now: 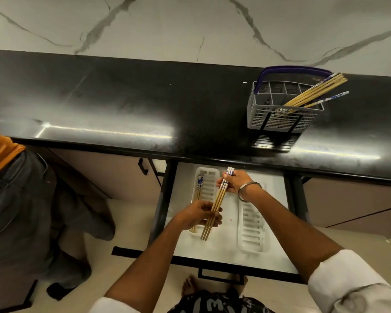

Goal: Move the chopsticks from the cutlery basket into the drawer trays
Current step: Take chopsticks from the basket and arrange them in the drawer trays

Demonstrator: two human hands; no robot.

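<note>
Chopsticks (217,204), a small bundle, hang over the left tray (209,179) in the open drawer (226,249). Left hand (198,216) fingers curl round the plain ends; right hand (234,181) pinches the patterned tops. More wait in the basket (280,109) on the desk (122,98). Uneven release could probably roll one stick outside the tray.

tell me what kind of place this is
Most likely a home kitchen. A dark polished countertop runs below a marble-look wall, a grey cutlery basket with chopsticks stands on it, and beneath it an open drawer holds white slotted trays.
</note>
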